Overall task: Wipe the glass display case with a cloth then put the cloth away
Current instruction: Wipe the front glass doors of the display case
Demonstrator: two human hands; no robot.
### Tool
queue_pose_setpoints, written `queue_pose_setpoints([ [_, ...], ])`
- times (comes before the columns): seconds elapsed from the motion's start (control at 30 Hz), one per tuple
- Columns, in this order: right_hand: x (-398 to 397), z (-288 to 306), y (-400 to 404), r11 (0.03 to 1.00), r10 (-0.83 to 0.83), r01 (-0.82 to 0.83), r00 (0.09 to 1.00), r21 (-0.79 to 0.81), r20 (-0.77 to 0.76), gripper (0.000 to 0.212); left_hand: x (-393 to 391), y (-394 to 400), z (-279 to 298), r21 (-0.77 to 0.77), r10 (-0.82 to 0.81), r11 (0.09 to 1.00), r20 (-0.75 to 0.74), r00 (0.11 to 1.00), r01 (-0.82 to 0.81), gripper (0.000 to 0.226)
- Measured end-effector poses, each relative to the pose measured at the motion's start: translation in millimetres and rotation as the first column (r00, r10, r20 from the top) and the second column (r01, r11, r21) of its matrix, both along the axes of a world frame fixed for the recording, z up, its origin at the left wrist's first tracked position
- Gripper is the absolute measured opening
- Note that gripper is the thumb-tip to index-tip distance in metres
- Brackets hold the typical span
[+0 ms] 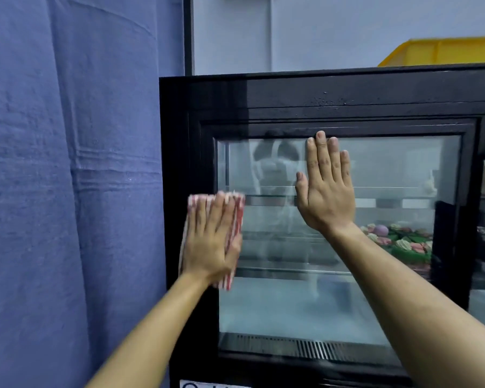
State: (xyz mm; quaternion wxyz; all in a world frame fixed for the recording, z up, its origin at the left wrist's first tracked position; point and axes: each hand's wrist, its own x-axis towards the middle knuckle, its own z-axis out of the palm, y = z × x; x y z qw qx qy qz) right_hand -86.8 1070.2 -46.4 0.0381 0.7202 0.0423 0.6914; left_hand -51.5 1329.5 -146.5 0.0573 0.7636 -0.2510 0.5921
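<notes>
Left hand (212,239) flat, fingers straight, presses a red-and-white striped cloth (235,219) against the display case (319,91) at the left edge of its glass pane (291,303), over the black frame. Right hand (324,189) open, palm flat on the upper glass, bracing, holds nothing. Wiping looks underway: pane appears hazy and streaked in the middle, so most of it likely remains. Putting the cloth away not yet done. Cloth sits under the left palm, well left of and lower than the right hand.
</notes>
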Motion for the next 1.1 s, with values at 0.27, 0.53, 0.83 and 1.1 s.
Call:
queue_pose_setpoints([
  [0.27, -2, 1, -2, 1.0, -0.001, 0.0, 1.0, -0.025, -0.022, 0.064, -1, -30, 154, -0.229, 0.037, 0.973, 0.089, 0.995, -0.016, 0.07],
  [0.53, -3, 0, -3, 1.0, 0.013, -0.013, 1.0, -0.014, -0.027, 0.066, -29, -40, -187, 0.224, 0.005, 0.975, -0.051, 0.999, 0.007, 0.092],
  [0.83, -6, 1, -2, 1.0, 0.015, -0.017, 0.998, -0.024, -0.064, 0.066, -1, -46, 150, -0.237, 0.03, 0.971, 0.053, 0.998, -0.016, 0.061],
  [1.1, -5, 1, -3, 0.998, 0.051, -0.054, 0.997, -0.042, -0.057, 0.064, -17, -71, -35, -0.189, -0.063, 0.98, -0.014, 0.998, 0.059, 0.065],
])
